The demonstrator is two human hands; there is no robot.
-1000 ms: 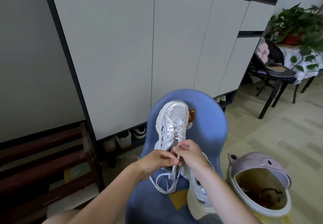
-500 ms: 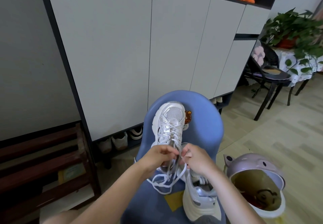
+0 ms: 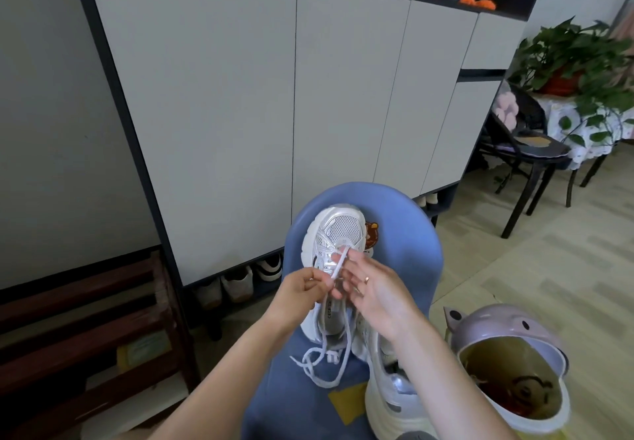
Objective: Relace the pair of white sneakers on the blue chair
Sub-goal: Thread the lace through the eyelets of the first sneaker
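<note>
Upright white sneaker (image 3: 334, 233) leans toe-up on blue chair (image 3: 404, 233) back, right behind both hands. Left hand (image 3: 302, 290) pinches white shoelace (image 3: 338, 268) between fingertips; lace tails dangle to seat. Right hand (image 3: 377, 293) open, fingers spread, touching lace loop. Second sneaker (image 3: 387, 391) lies on seat under right forearm.

Tight room over the blue chair (image 3: 404, 261)

My hands meet above the upright sneaker (image 3: 338, 233), which leans on the chair's back edge; the second sneaker (image 3: 387, 402) fills the front right corner, loose lace (image 3: 320, 366) trails across the seat's middle. Only the front left is bare. The lidded bin (image 3: 514, 367) crowds the right edge.
</note>
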